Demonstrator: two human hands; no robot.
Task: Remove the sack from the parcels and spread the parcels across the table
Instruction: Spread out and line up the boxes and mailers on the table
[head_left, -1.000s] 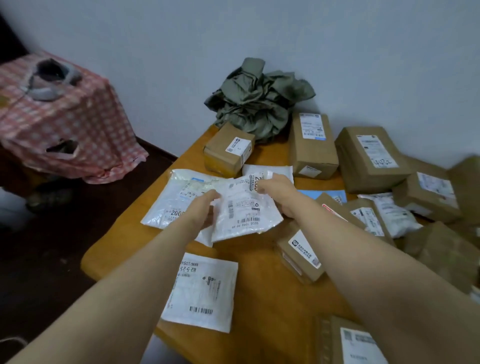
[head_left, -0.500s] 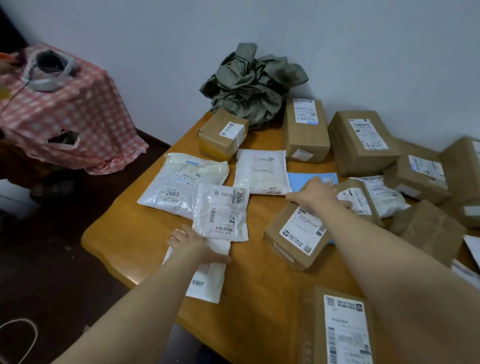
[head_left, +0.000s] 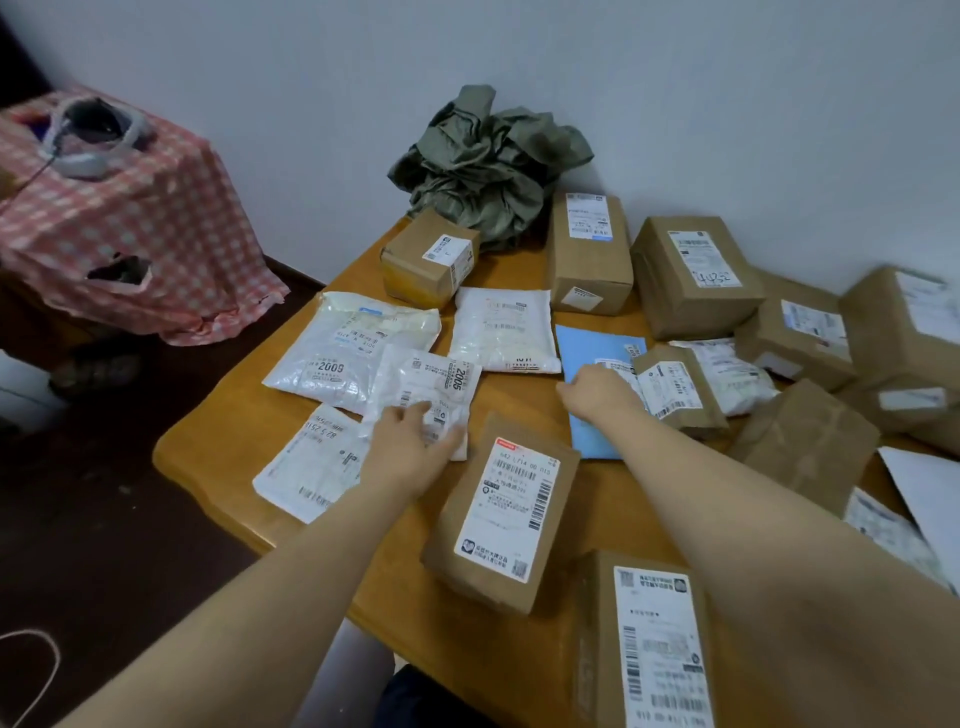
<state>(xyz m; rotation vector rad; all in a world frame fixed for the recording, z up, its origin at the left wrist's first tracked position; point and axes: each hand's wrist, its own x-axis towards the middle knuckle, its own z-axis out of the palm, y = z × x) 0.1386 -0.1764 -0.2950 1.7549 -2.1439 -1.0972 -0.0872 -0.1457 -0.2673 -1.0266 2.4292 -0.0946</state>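
Head view — my left hand (head_left: 410, 447), fingers spread, presses the white "2005" mailer (head_left: 431, 384) near the tabletop's (head_left: 208, 441) left edge; my right hand (head_left: 597, 397), fingers apart, lies flat on the blue envelope (head_left: 592, 343). Crumpled green sack (head_left: 488, 166) — far edge, behind the cardboard parcels (head_left: 691, 275).

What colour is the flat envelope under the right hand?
Light blue envelope, seen in the head view, under the right hand.

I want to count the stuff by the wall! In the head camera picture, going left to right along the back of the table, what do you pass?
Small tilted box → crumpled green sack → tall narrow box → box with handwritten numbers → more brown boxes crowded at the right edge.
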